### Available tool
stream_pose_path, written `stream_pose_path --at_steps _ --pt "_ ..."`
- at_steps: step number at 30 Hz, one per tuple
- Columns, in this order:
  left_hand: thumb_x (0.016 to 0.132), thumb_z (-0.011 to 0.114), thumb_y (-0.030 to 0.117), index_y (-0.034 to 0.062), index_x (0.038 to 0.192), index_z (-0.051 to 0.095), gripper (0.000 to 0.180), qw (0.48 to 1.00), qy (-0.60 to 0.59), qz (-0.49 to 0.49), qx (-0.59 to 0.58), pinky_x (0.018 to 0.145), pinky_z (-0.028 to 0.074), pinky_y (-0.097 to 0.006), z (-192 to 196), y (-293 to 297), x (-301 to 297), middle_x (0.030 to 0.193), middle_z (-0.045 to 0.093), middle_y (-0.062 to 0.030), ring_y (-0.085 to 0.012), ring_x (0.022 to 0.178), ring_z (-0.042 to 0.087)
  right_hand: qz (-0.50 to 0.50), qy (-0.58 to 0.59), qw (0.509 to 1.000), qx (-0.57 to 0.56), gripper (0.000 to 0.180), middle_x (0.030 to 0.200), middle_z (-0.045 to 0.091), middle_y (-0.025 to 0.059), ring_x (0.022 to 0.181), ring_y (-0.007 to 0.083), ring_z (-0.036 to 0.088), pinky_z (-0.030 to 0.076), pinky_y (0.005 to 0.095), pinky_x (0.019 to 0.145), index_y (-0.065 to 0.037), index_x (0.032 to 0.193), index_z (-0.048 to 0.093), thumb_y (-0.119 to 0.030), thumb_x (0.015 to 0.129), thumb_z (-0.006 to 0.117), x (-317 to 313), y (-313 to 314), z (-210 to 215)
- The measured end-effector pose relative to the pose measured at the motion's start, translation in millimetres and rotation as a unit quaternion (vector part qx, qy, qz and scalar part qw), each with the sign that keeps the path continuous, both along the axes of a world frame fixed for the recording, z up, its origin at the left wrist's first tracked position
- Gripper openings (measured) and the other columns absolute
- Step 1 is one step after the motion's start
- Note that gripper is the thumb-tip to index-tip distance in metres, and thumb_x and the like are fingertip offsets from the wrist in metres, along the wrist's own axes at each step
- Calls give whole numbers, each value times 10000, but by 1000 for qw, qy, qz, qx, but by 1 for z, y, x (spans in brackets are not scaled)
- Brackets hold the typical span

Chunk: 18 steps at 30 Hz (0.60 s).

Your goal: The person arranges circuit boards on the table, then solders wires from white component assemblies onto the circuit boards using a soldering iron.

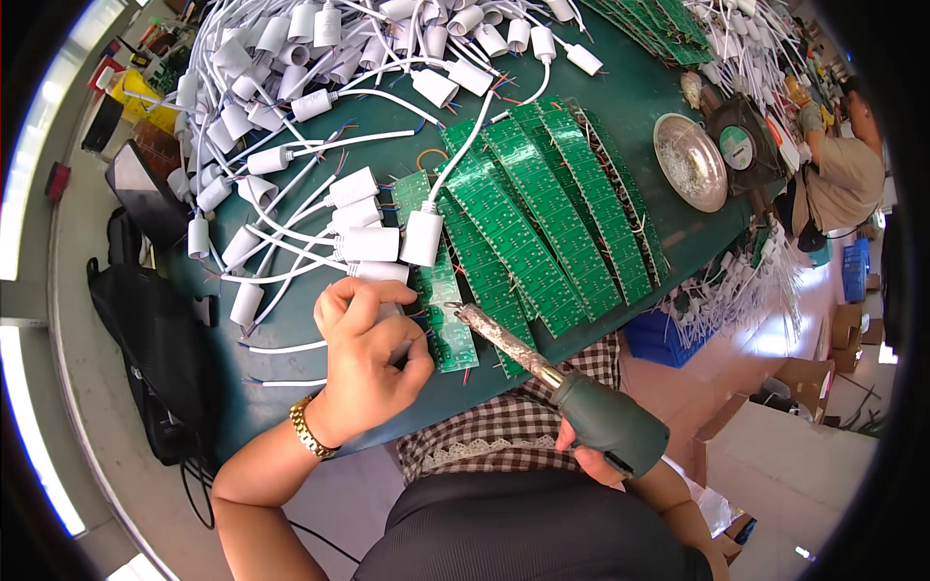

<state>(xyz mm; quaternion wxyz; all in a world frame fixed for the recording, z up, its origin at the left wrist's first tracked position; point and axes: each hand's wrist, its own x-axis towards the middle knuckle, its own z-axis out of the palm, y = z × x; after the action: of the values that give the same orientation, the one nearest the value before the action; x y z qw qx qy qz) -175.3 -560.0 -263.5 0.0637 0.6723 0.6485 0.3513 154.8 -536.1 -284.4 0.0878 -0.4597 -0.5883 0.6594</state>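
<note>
My right hand [593,453] grips the dark green handle of a soldering iron [523,356]. Its tip hovers over the nearest green circuit board strip [446,312], close to the strip's left edge. My left hand [366,351], a gold watch on its wrist, is closed around a white lamp socket, mostly hidden by my fingers, with its wire end at that same edge. Just beyond it, several white lamp sockets [371,244] with cables lie in a row along the strip. Another socket [421,238] rests on top of the strip, its cable curving away.
More green board strips [542,203] overlap to the right. A large heap of white corded sockets [320,48] fills the far left. A metal dish [690,163] stands at right beside a black fan-like device [741,145]. A black bag [155,339] hangs at left; another person [843,179] sits far right.
</note>
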Motion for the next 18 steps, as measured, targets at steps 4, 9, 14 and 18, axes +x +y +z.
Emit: stream_pose_path --at_steps 4,9,14,18 --pt "587 662 -11 103 707 584 183 999 39 -3 -9 904 319 -428 -4 0 3 1048 604 -50 -289 1009 485 14 180 983 18 163 839 626 71 710 129 599 503 272 635 -29 900 596 -128 781 648 -15 7 20" --pt "608 677 0 78 722 536 197 998 64 7 -12 901 331 -553 -2 0 8 1010 599 -38 -295 972 516 -167 -194 887 -384 181 795 624 85 717 186 638 528 307 641 -30 901 598 -182 803 591 -33 21 52" --pt "620 665 1 68 738 525 194 998 63 1 -5 901 337 -575 -2 0 7 1007 595 -42 -296 961 515 178 48 947 262 294 857 650 91 693 220 656 525 316 597 -40 977 629 -170 722 695 -17 9 27" --pt "619 663 0 66 747 528 197 998 68 3 -6 897 338 -568 -4 -1 9 1010 593 -40 -294 957 514 123 42 962 242 443 941 658 97 676 243 658 513 311 557 -45 1032 659 -154 624 792 -12 0 18"
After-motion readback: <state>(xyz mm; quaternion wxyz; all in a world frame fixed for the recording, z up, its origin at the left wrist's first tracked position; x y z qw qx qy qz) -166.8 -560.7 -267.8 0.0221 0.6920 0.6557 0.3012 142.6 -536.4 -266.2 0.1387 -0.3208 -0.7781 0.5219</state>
